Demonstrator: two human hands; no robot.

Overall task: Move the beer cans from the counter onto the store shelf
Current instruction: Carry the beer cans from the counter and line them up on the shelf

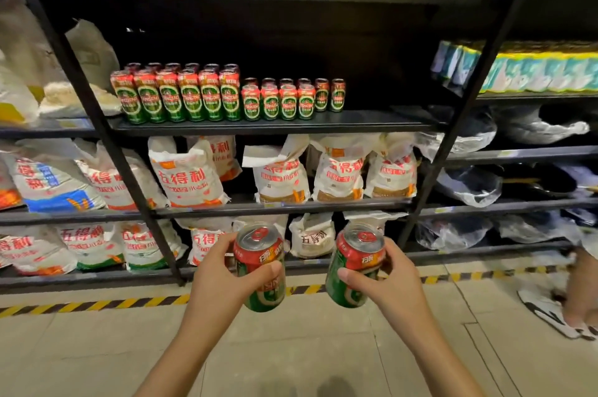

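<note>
My left hand (223, 280) grips a short red-and-green beer can (260, 267), held upright with its top tilted toward me. My right hand (391, 283) grips a second can (354, 267) of the same kind. Both cans hang in front of the lowest shelves, well below the black middle shelf (372, 121). On that shelf stand several tall cans (176, 95) at the left and several short cans (288, 100) beside them. The shelf's right part is bare.
Flour bags (187, 173) fill the two shelves under the cans. Black uprights (97, 124) frame the bay on both sides. A yellow-and-black striped tape (97, 302) runs along the floor. Another person's shoe (547, 312) and hand show at the right edge.
</note>
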